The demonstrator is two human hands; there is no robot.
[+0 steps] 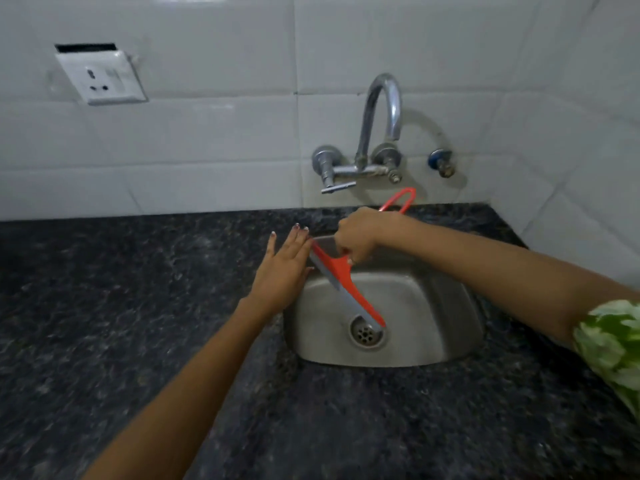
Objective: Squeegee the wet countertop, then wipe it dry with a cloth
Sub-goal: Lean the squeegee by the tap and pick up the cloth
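Right hand [355, 239] grip wraps the squeegee [346, 289] handle; left hand [285, 268] lies flat, fingers spread, at the sink [450, 306] rim. Blade hangs over the sink. Best to keep it angled so water drains off the tabletop [138, 306].

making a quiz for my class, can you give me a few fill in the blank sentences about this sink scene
1. The right hand holds the squeegee over the ____.
2. The squeegee's body is ____ in colour.
3. The left hand lies flat with its fingers ____.
4. The tap is fixed to the tiled ____.

Missing words: sink; red; open; wall
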